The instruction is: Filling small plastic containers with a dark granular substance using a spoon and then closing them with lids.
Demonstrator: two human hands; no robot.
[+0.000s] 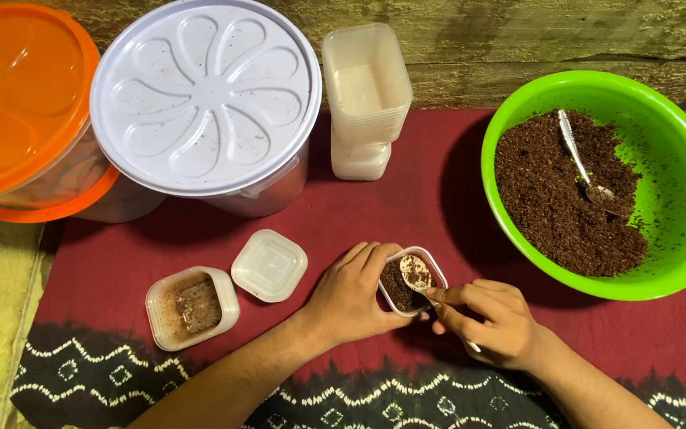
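Cup of brown crumbs gripped by left hand; right hand pinches one spoon.

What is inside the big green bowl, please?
The green bowl holds dark brown crumbs, heaped on its left side, with a metal spoon lying on them. The bowl's bottom under the crumbs is covered.
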